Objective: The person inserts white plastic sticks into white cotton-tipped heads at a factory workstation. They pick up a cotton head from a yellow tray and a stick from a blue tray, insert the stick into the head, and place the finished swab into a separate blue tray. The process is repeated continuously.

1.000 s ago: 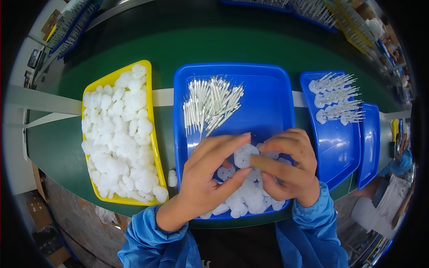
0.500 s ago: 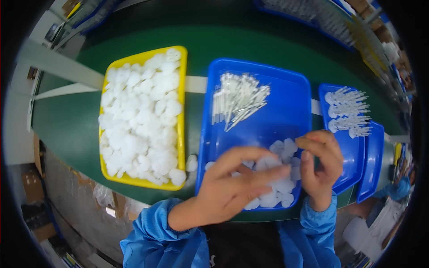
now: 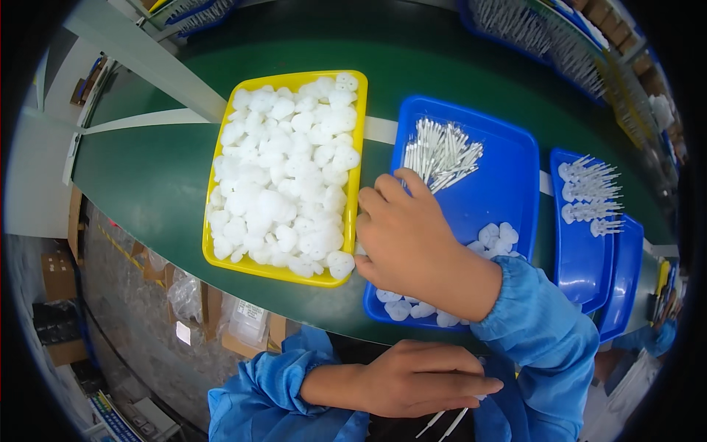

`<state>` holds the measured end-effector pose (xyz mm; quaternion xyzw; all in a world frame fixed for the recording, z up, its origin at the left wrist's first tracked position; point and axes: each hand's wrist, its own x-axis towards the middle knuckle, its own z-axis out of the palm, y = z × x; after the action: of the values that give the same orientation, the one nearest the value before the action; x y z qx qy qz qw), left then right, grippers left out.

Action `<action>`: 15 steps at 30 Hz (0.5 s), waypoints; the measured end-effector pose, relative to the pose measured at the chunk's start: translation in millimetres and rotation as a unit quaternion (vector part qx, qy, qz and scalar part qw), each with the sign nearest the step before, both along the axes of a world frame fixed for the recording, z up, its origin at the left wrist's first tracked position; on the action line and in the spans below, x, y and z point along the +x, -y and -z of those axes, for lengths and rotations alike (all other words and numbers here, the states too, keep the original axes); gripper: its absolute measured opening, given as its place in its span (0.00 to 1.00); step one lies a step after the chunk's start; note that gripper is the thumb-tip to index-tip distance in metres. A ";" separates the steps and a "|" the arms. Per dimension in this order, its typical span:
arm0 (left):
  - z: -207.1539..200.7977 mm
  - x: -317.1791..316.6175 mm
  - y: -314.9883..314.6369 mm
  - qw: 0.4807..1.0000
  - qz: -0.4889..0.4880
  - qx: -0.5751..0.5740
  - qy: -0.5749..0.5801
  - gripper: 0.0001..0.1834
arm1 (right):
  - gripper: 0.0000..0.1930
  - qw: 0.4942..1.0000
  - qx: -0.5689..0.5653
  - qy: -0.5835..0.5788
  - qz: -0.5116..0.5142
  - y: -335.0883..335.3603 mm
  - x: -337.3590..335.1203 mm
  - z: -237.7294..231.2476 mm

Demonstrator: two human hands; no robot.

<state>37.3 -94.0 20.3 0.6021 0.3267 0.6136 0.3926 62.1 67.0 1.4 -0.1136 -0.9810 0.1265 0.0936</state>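
Observation:
Low in front of my body, my left hand (image 3: 423,379) is closed, palm down. Thin white sticks (image 3: 443,423) stick out below its fingers, and a bit of white shows at the fingertips; the rest of what it holds is hidden. My right hand (image 3: 412,232) reaches left across the blue tray (image 3: 508,191), fingers bent and thumb apart from them. Between thumb and fingers, a small loose white piece (image 3: 359,249) lies on the table beside the yellow tray (image 3: 208,254). White sticks (image 3: 445,155) lie bundled beyond this hand. Round white puffy pieces (image 3: 497,237) lie in the tray's near part, partly under my right forearm.
The yellow tray is heaped with white puffy pieces (image 3: 283,177). At the right, another blue tray (image 3: 578,269) holds rows of sticks with white heads (image 3: 589,184), overlapping a further blue tray (image 3: 622,283). A pale post (image 3: 158,66) rises at the left of the green table (image 3: 147,169).
My right hand has moved left over the blue tray to the yellow tray's edge. My left hand has drawn back toward my body, with sticks now showing under it. The view has shifted.

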 end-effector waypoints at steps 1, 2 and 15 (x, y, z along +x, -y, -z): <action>-0.3 -3.3 3.0 1.000 0.007 -0.013 0.004 0.23 | 0.10 1.000 -0.005 0.002 -0.004 0.7 -4.6 1.3; -0.8 -8.2 5.7 1.000 0.007 -0.022 0.002 0.22 | 0.13 1.000 -0.017 0.012 -0.001 -0.5 -4.6 -1.6; 7.4 -54.3 17.3 0.985 -0.077 -0.136 -0.072 0.17 | 0.07 0.987 0.070 -0.136 0.042 -69.5 25.1 -11.0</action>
<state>-17.0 -111.3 12.9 0.5589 0.4797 0.5473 0.3976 87.2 136.5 12.4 -0.1296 -0.9600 0.0679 0.2388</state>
